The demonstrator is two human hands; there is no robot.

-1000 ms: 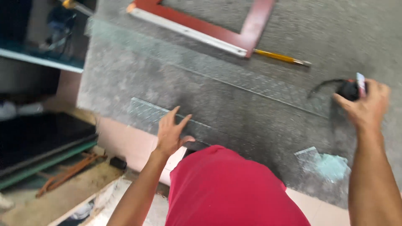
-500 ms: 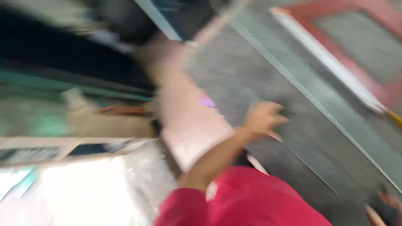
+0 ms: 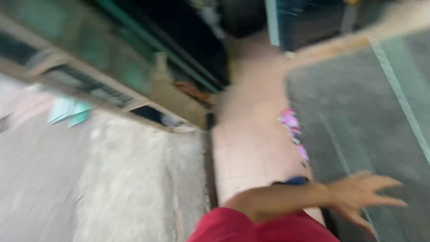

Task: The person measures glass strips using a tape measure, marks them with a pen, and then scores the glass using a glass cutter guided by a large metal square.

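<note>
Frame heavily motion-blurred. Left hand [image 3: 358, 195] extended over the grey carpeted table [image 3: 358, 103], fingers spread, grip released, holding nothing. It lies at or just above a clear glass sheet [image 3: 403, 148] on the table; contact cannot be told. Right hand out of view. Small pink and purple scraps [image 3: 293, 130] sit at the table's left edge, beside a pale pink tiled floor [image 3: 251, 143]. Red garment [image 3: 264, 228] at bottom.

Blurred left hand [image 3: 358, 195], fingers spread, over grey mat [image 3: 358, 112].
</note>
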